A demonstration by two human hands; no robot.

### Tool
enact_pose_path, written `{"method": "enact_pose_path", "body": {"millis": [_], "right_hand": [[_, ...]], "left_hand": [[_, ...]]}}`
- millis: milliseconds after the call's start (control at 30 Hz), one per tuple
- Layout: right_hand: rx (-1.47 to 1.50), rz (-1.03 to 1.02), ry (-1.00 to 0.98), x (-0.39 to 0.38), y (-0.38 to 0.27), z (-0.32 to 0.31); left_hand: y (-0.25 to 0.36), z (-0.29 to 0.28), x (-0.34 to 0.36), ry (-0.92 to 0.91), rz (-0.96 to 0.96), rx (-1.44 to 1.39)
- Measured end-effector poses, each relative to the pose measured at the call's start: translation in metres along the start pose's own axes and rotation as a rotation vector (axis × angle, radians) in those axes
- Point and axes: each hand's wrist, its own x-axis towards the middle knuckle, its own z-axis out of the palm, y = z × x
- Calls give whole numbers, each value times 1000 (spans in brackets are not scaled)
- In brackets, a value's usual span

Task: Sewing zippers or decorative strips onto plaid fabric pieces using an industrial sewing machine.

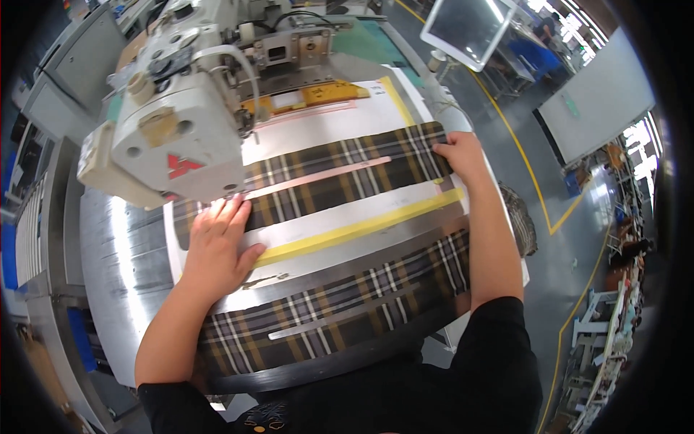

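A dark plaid fabric strip (325, 195) lies across white paper marked with yellow tape (347, 229), a narrow pinkish strip (325, 176) along its middle. On its left end my left hand (220, 246) rests flat, fingers stretched out beside the sewing machine head (173, 130). At the opposite end, my right hand (461, 153) pinches the fabric's edge between thumb and fingers. Nearer my body a second plaid piece (340, 307) lies along the table's front edge, with a pale narrow strip (307, 329) on it.
The machine's needle area (249, 123) stands just beyond the fabric, next to an amber-coloured plate (318, 95). A bare metal tabletop (119, 267) extends left. At the back right are a screen panel (468, 30) and a yellow floor line (517, 141).
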Motion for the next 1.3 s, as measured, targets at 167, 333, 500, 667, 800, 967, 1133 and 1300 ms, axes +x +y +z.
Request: {"method": "enact_pose_path", "body": {"millis": [167, 333, 500, 667, 800, 967, 1133, 1300], "right_hand": [[-296, -305, 410, -17, -24, 9], [144, -306, -86, -35, -81, 16], [37, -182, -325, -21, -85, 26], [46, -77, -423, -9, -86, 19], [62, -90, -407, -6, -81, 22], [90, -103, -409, -5, -73, 21], [124, -85, -504, -2, -71, 16], [76, -97, -555, -2, -80, 12]], "left_hand": [[0, 2, -2, -8, -15, 28], [2, 3, -1, -3, -15, 32], [3, 4, 0, 4, -13, 29], [5, 1, -1, -3, -14, 15], [3, 3, -2, 6, -14, 21], [0, 3, -2, 52, 29, 0], [-1, 6, -3, 73, 37, 6], [-1, 5, -4, 53, 14, 0]]}}
